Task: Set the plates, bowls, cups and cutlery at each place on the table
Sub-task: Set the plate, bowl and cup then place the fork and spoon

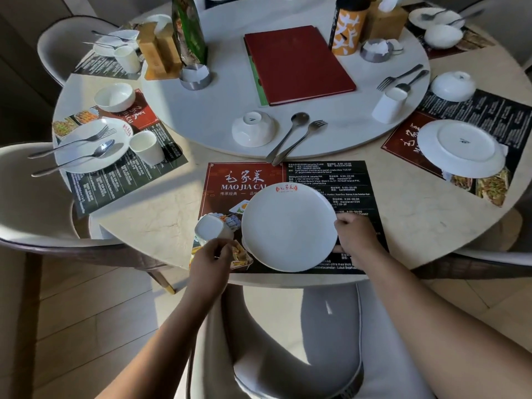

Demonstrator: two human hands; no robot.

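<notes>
A white plate (288, 226) lies face up on the dark placemat (331, 180) in front of me. My right hand (355, 234) grips its right rim. My left hand (213, 254) sits just below a white cup (211, 227) at the mat's left, fingers curled near it, holding nothing that I can see. An upturned bowl (252, 128) rests on the turntable (201, 110) beyond the mat. A spoon (288, 136) and a fork (302, 141) lie beside that bowl.
The left place has a plate (86, 151) with cutlery, a cup (146, 146) and a bowl (115, 96). At the right place a plate (460, 148) and a bowl (453, 86) lie upside down. A red menu (296, 64) occupies the turntable's middle. A chair (302, 341) stands under my arms.
</notes>
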